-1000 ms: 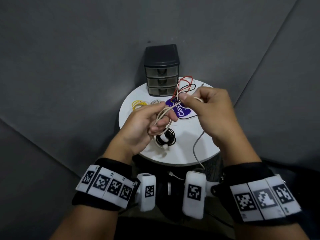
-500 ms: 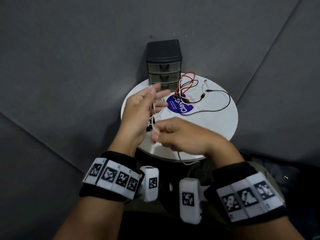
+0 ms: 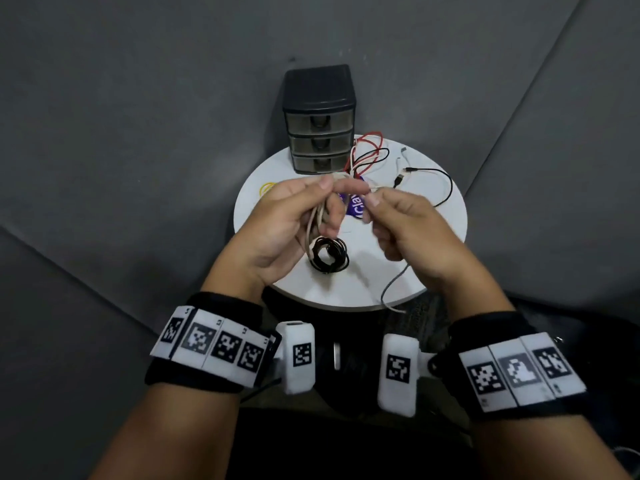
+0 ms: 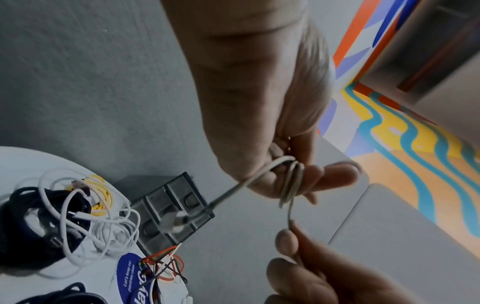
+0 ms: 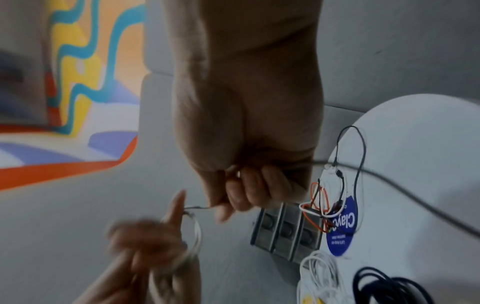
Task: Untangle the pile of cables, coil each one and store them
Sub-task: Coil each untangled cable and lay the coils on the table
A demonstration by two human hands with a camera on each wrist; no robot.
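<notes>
A pale beige cable [image 3: 313, 223] lies in several loops round the fingers of my left hand [image 3: 322, 206], which grips it above the round white table [image 3: 436, 237]. My right hand [image 3: 377, 209] pinches the same cable just right of the left fingertips. Its free tail [image 3: 398, 282] hangs down past the table's front edge. The left wrist view shows the loops [image 4: 291, 185] on my left fingers and the right fingertips [image 4: 287, 240] pinching the strand below them. In the right wrist view the right hand [image 5: 233, 197] holds the strand; the left hand [image 5: 161, 236] is blurred.
A dark three-drawer unit [image 3: 318, 119] stands at the table's back, drawers closed. On the table lie a coiled black cable [image 3: 329, 254], a red, white and black wire tangle [image 3: 367, 154], a loose black cable [image 3: 433, 178], a yellow cable [image 3: 266, 188], a white cable tangle [image 4: 103, 222] and a blue sticker [image 3: 356, 206].
My right hand rose from below the left hand, near the table's front edge, to beside the left fingertips, carrying the beige cable with it. The left hand kept its hold on the loops.
</notes>
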